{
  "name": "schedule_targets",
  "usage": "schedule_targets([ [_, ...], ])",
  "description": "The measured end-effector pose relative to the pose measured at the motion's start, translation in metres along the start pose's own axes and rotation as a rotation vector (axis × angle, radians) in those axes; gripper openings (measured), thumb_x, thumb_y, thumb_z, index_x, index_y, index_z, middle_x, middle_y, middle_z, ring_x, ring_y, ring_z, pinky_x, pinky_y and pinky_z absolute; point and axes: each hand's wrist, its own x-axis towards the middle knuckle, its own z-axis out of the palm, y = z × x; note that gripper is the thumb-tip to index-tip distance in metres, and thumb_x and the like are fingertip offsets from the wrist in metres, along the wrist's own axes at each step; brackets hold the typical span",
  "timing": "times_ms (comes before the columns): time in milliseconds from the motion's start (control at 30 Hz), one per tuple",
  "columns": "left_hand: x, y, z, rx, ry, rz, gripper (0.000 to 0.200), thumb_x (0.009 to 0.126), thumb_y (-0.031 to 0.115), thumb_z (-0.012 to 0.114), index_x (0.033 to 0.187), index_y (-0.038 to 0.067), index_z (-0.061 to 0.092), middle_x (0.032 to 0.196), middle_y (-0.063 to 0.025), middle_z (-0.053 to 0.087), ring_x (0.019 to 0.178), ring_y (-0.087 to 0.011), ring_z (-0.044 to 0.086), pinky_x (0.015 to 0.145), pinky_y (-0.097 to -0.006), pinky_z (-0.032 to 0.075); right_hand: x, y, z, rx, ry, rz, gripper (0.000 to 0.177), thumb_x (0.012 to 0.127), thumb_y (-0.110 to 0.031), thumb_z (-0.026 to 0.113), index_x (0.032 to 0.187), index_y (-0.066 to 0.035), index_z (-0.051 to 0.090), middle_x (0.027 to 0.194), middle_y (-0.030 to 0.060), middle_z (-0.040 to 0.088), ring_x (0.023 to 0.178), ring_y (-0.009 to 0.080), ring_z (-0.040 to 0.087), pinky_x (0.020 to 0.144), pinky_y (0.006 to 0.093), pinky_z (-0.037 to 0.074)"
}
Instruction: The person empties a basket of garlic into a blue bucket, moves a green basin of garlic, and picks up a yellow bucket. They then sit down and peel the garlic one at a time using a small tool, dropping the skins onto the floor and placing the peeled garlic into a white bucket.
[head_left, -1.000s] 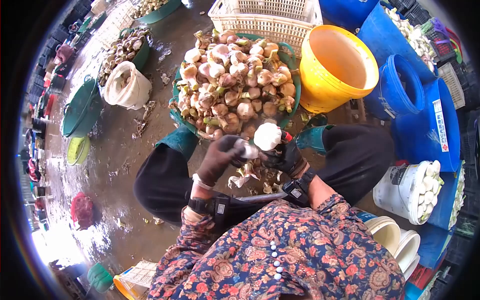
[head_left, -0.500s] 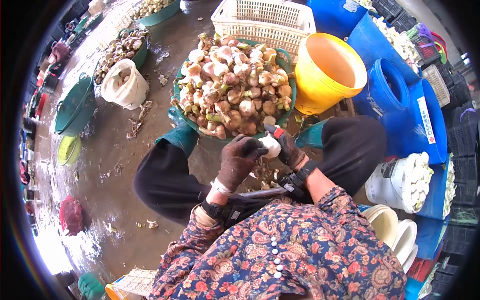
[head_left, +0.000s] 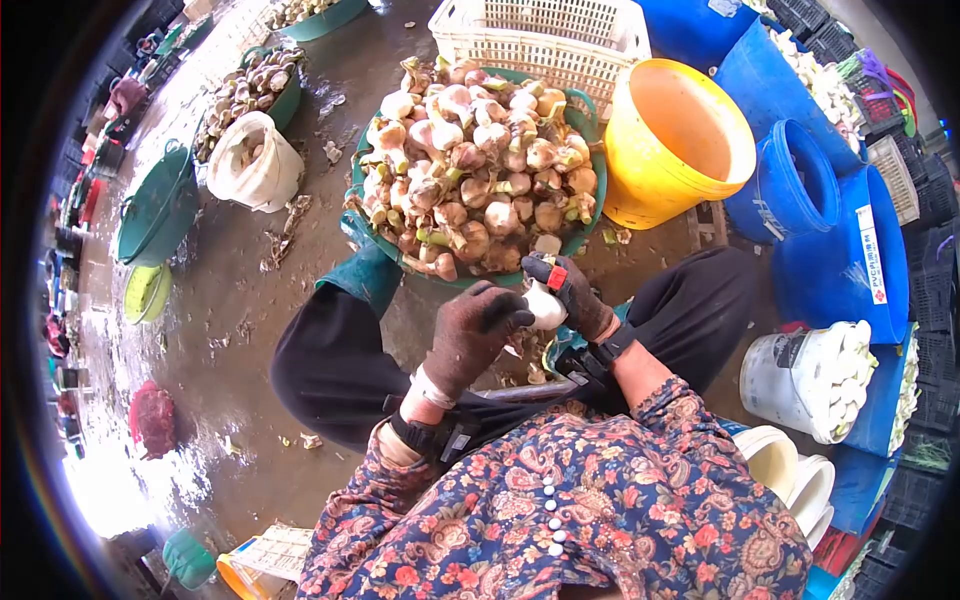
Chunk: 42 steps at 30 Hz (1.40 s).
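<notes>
A peeled white bulb [head_left: 543, 307] is held between my two gloved hands above my lap. My left hand [head_left: 474, 335], in a dark brown glove, has its fingers curled against the bulb's left side. Gripping it from the right is my right hand [head_left: 572, 292], also gloved, with a red band on a finger. Just beyond my hands stands a green basin [head_left: 598, 190] heaped with unpeeled bulbs [head_left: 500, 217] with purplish-brown skins and cut stems. Whether a tool is in either hand cannot be made out.
A yellow bucket [head_left: 625, 150] and a white crate [head_left: 540, 45] stand beyond the basin. Blue tubs [head_left: 820, 245] and a white bucket of peeled bulbs [head_left: 785, 375] are at right. A white pail [head_left: 255, 180] and a green tub [head_left: 165, 215] stand at left.
The view has shifted slightly. My right knee has moved inward and lower. Both hands still hold the white bulb, which has turned slightly between them.
</notes>
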Motion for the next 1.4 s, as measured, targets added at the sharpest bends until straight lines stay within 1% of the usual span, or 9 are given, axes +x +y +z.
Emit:
schedule_targets([
  [133,-0.011,-0.009,0.032,0.14,-0.248,0.015,0.017,0.074,0.02,0.068,0.084,0.01,0.059,0.076,-0.0127,0.058,0.074,-0.0342,0.058,0.062,-0.0395,0.047,-0.001,0.027,0.015,1.133,0.413,1.218,0.028,0.088,-0.035,0.053,0.076,-0.011,0.058,0.065,-0.002,0.055,0.059,0.0077,0.049,0.054,0.0271,0.041],
  [233,-0.009,-0.014,0.041,0.331,-0.594,-0.193,0.021,0.076,0.026,0.068,0.085,0.009,0.06,0.076,-0.0115,0.058,0.074,-0.0328,0.059,0.063,-0.0385,0.047,-0.016,0.073,-0.002,0.857,0.241,1.281,0.032,0.085,-0.038,0.055,0.073,-0.009,0.06,0.061,-0.0004,0.054,0.055,0.0093,0.047,0.053,0.0279,0.04],
  [300,0.012,-0.038,0.045,0.216,-0.139,-0.207,0.025,0.075,0.029,0.07,0.085,0.008,0.06,0.076,-0.0104,0.059,0.073,-0.0324,0.059,0.065,-0.0394,0.048,0.03,0.055,-0.052,0.093,-0.064,1.048,0.032,0.085,-0.038,0.056,0.078,-0.007,0.062,0.065,0.0002,0.057,0.058,0.0124,0.051,0.054,0.0292,0.04],
  [333,0.026,-0.056,0.047,0.33,0.051,-0.195,0.032,0.072,0.028,0.072,0.095,0.009,0.059,0.086,-0.011,0.06,0.079,-0.0316,0.06,0.067,-0.0405,0.048,0.031,0.105,-0.034,0.689,0.496,0.913,0.032,0.086,-0.04,0.053,0.084,-0.009,0.063,0.068,0.0008,0.058,0.06,0.0127,0.052,0.056,0.0298,0.042],
  [400,0.07,-0.065,0.038,0.519,0.098,-0.166,0.049,0.071,0.029,0.072,0.112,0.013,0.051,0.106,-0.0148,0.054,0.091,-0.0335,0.057,0.071,-0.042,0.048,0.102,0.054,-0.109,1.35,0.275,0.584,0.044,0.092,-0.045,0.039,0.105,-0.007,0.054,0.097,0.0084,0.062,0.088,0.0185,0.059,0.077,0.0332,0.047],
  [533,0.114,-0.128,0.057,0.941,-0.034,0.032,0.049,0.07,0.033,0.071,0.111,0.014,0.052,0.103,-0.0154,0.054,0.089,-0.0351,0.057,0.071,-0.0439,0.048,0.125,0.027,-0.129,0.934,0.31,0.79,0.057,0.09,-0.058,0.035,0.106,-0.007,0.053,0.084,0.0049,0.062,0.083,0.0168,0.059,0.07,0.0306,0.046],
  [700,0.119,-0.075,0.038,0.379,-0.035,-0.455,0.059,0.065,0.029,0.076,0.114,0.009,0.049,0.11,-0.0187,0.056,0.094,-0.0318,0.059,0.078,-0.0376,0.049,0.036,0.03,-0.05,0.436,0.154,1.246,0.052,0.082,-0.056,0.055,0.066,-0.007,0.06,0.059,0.0,0.055,0.052,0.0074,0.05,0.05,0.0232,0.042],
  [1133,0.049,-0.023,0.043,0.367,-0.062,-0.188,0.058,0.055,0.032,0.083,0.102,0.006,0.061,0.091,-0.0131,0.058,0.082,-0.0283,0.06,0.072,-0.0366,0.048,0.001,-0.002,-0.019,0.132,0.024,0.86,0.039,0.087,-0.032,0.058,0.069,0.003,0.06,0.052,0.0088,0.054,0.05,0.0166,0.051,0.048,0.0379,0.039],
  [1400,0.032,-0.041,0.06,-0.509,0.002,-0.556,0.052,0.069,0.02,0.078,0.11,-0.004,0.055,0.101,-0.0095,0.06,0.087,-0.0139,0.058,0.076,-0.0262,0.049,-0.003,-0.007,-0.033,1.005,0.055,1.306,0.039,0.087,-0.047,0.052,0.095,-0.009,0.06,0.074,0.0002,0.059,0.06,0.0123,0.055,0.052,0.0291,0.046],
])
